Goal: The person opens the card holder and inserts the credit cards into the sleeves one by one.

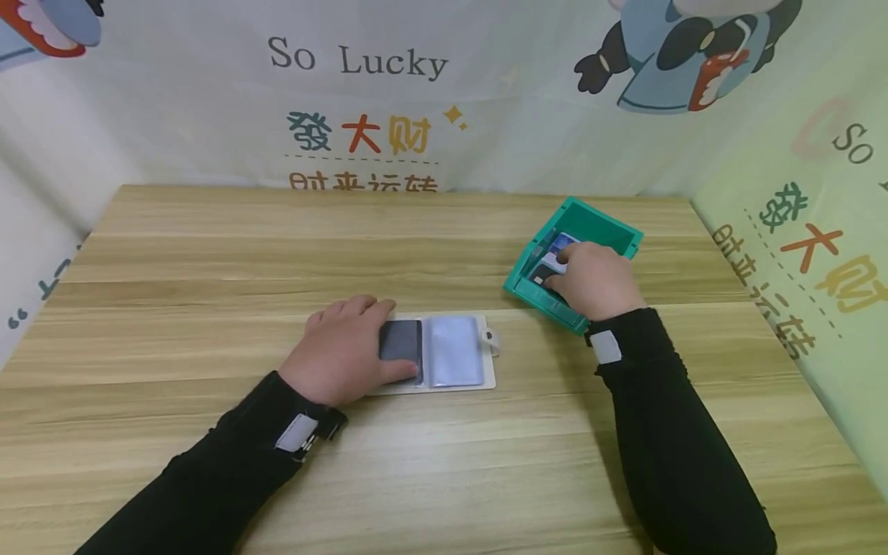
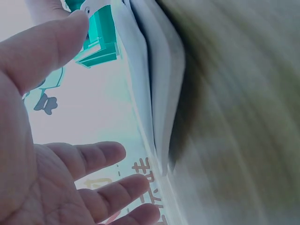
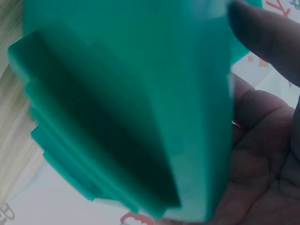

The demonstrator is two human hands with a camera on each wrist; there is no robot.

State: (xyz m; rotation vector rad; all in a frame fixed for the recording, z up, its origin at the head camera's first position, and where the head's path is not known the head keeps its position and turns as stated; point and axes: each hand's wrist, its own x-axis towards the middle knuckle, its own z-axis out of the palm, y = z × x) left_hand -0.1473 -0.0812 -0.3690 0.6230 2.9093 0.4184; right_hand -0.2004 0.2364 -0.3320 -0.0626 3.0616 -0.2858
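Note:
In the head view, a small white card holder book (image 1: 455, 351) lies spread on the table, with clear pockets on its right page and a dark insert or pocket (image 1: 402, 343) on its left. My left hand (image 1: 343, 351) rests over the left page, thumb on the dark part; its fingers look relaxed and spread in the left wrist view. My right hand (image 1: 598, 279) reaches into a green plastic bin (image 1: 603, 218). Its thumb and index finger are at small printed cards (image 1: 557, 258) inside. The bin's wall hides the fingertips in the right wrist view, so whether they pinch a card is unclear.
The wood-grain table (image 1: 416, 478) is bounded by a printed cloth backdrop (image 1: 499, 92) at the back and sides. A snap strap (image 1: 491, 339) sticks out from the card holder's right edge. The bin stands behind and to the right of the card holder.

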